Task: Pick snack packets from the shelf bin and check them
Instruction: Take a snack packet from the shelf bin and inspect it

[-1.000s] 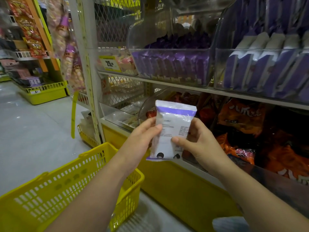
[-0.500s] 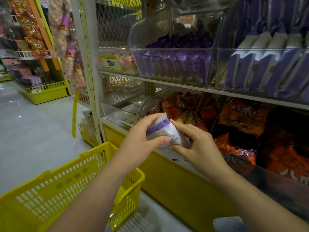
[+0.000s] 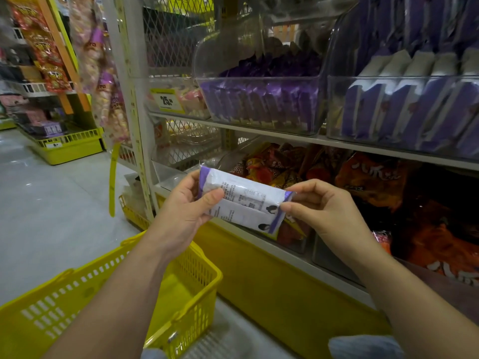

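Observation:
A white snack packet (image 3: 246, 200) with purple end seams lies sideways between my hands, its printed back facing me. My left hand (image 3: 185, 209) grips its left end, thumb across the print. At the right end, my right hand (image 3: 318, 206) pinches the purple seam between thumb and fingers. On the upper shelf stands a clear shelf bin (image 3: 261, 104) full of purple packets. To its right a second clear bin (image 3: 404, 110) holds purple and white packets standing on edge.
A yellow shopping basket (image 3: 197, 288) hangs below my left forearm. Orange and red snack bags (image 3: 373, 182) fill the lower shelf behind the packet. A white shelf upright (image 3: 132, 104) stands to the left, with a grey aisle floor (image 3: 51, 203) beyond it.
The packet went from upright to bunched between both hands, and now lies stretched sideways. My right hand has moved to its right seam.

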`<control>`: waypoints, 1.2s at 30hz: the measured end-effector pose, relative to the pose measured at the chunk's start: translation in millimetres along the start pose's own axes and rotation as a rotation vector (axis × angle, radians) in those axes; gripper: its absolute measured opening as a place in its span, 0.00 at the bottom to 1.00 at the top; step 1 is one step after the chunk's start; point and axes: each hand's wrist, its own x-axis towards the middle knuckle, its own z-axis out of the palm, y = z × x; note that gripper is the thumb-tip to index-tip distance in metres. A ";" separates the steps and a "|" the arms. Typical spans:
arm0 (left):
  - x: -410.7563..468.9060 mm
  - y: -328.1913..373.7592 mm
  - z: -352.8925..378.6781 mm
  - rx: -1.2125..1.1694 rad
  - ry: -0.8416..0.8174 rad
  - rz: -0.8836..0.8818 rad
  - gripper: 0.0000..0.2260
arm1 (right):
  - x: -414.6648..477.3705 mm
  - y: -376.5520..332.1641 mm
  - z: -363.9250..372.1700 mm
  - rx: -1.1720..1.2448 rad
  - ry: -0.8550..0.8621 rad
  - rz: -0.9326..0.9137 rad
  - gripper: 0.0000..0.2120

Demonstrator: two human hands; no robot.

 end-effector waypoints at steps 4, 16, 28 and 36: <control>1.9 -2.7 2.4 -0.073 0.029 -0.021 0.16 | -1.2 -1.6 1.9 0.022 0.074 -0.003 0.04; 2.1 -6.6 10.4 -0.080 0.070 -0.160 0.32 | 1.9 3.4 4.9 0.078 0.164 0.183 0.07; 2.3 -3.0 13.9 -0.163 0.102 0.005 0.21 | 8.1 10.8 3.3 0.216 -0.119 0.366 0.19; 1.0 -16.9 29.1 0.334 0.363 0.076 0.11 | 2.5 12.7 12.6 0.322 -0.183 0.368 0.14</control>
